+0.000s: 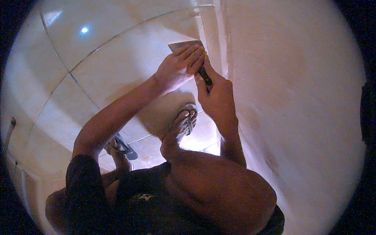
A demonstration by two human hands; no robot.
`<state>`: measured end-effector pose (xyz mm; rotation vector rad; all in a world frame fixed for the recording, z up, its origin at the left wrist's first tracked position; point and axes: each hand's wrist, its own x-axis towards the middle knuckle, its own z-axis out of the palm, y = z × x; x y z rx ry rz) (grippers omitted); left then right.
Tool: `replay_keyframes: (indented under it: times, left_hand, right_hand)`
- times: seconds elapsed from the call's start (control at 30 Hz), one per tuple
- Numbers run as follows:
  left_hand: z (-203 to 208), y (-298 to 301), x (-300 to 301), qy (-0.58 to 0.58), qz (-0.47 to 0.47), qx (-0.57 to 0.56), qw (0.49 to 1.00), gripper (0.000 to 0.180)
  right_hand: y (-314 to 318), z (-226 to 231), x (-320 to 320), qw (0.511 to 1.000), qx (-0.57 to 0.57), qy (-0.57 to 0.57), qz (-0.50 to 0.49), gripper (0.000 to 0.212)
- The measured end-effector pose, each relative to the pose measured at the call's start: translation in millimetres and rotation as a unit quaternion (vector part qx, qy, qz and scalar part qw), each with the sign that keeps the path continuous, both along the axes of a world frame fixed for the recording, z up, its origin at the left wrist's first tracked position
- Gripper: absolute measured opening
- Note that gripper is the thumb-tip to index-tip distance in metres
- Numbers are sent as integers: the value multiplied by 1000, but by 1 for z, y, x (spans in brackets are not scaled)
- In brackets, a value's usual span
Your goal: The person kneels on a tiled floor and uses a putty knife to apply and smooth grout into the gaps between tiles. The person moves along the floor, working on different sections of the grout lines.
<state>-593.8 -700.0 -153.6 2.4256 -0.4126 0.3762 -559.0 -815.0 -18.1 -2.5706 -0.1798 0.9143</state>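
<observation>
A putty knife with a wide metal blade (180, 45) and a dark handle (204, 76) is down by the foot of the wall, at the floor's edge. Around the handle my right hand (217, 92) is closed, its index finger reaching up toward the blade. My left hand (181, 66) holds the blade from above, fingers close together and pressed over the metal. Its thumb is hidden. The blade's left corner sticks out past my left fingers, and what lies under the blade cannot be seen.
A pale plastered wall (297, 86) rises along the right. Large glossy tiles (117, 66) with dark joints cover the floor, and a lamp's reflection shines at the upper left. My sandalled feet (184, 123) are below my arms, one close to the wall; my bent knee (231, 184) is at the lower right.
</observation>
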Motion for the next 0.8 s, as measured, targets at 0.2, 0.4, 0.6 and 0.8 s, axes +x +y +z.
replay_keyframes:
  times: [0.2, 0.4, 0.6, 0.8]
  left_hand:
    - [-19, 4, 14, -36, 23, 11, 999, 43]
    - [-21, 26, 41, -59, 55, 53, 995, 44]
    - [-15, 12, 18, -38, 24, -4, 999, 44]
    - [-13, 10, 16, -23, 14, 29, 999, 43]
  right_hand:
    - [12, -8, 16, 1000, -13, 2, 13, 54]
    - [22, -30, 39, 994, 33, -76, 70, 53]
    - [15, -4, 18, 1000, 3, -13, 17, 56]
    - [3, -22, 14, 999, 38, -10, 17, 58]
